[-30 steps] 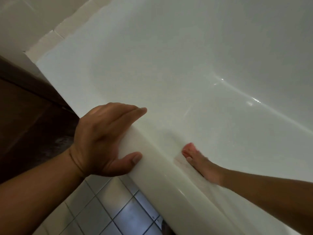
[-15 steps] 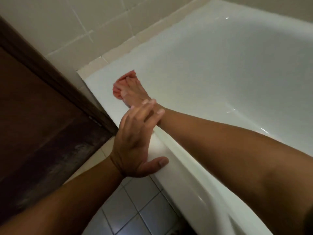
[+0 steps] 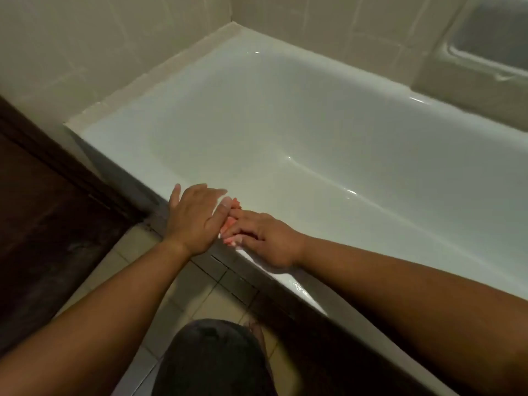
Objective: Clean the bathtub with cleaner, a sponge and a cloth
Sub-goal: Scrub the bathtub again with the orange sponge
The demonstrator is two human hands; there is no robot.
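Head view:
- Left hand [image 3: 194, 218]: palm down on the near rim of the bathtub [image 3: 288, 278], fingers straight and slightly fanned, pointing to 1 o'clock. Holds nothing. Fingertips are motion-blurred. Forearm enters from 7 o'clock.
- Right hand [image 3: 268, 241]: palm down on the same rim, just at 4 o'clock of the left hand. Fingers are bent over a pink pad [image 3: 230, 224] and pin it to the rim. Sponge or folded cloth: can't tell. Forearm enters from 4 o'clock and lies along the rim.
- The left thumb sits over the right fingertips and the pad's far end; true contact is unclear.
- The pad shows only as pink slivers between and beside the right fingers, on the rim's top edge.
- The tub basin runs off to 2 o'clock, with glossy highlights on its floor. Tiled wall [image 3: 114, 52] at 11 o'clock, dark wooden panel [image 3: 43, 210] at 9, floor tiles [image 3: 205, 298] at 6, a dark-clothed knee [image 3: 211, 358] below them.

Versus 0.5 s ago:
- The right hand was stretched to the tub's wall-end corner, its forearm crossing the left fingers. Now it is back along the rim beside the left hand, pad still under it.
- The left thumb was hooked down the rim's outer face; now it points up over the pad.
- The camera has pulled back, so the far wall and more of the basin are in frame.
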